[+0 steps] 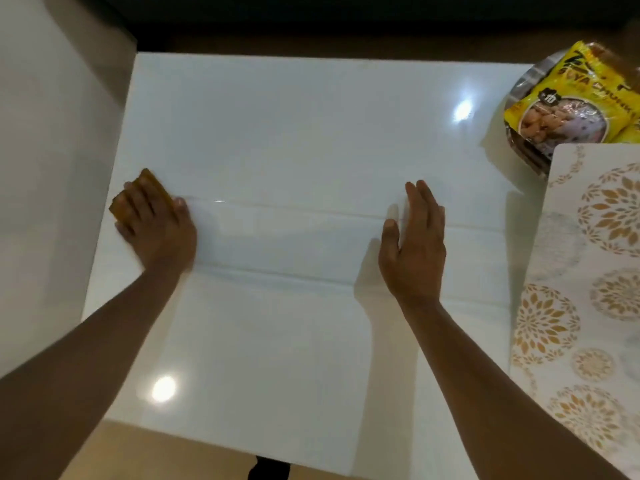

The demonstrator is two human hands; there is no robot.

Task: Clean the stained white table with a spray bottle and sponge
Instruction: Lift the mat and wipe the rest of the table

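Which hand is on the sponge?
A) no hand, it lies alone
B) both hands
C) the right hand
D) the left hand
D: the left hand presses on the brown sponge near the left edge of the white table, while the right hand is held open over the table with nothing in it.

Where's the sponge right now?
In the head view, the brown sponge is under the left hand, near the left edge of the white table.
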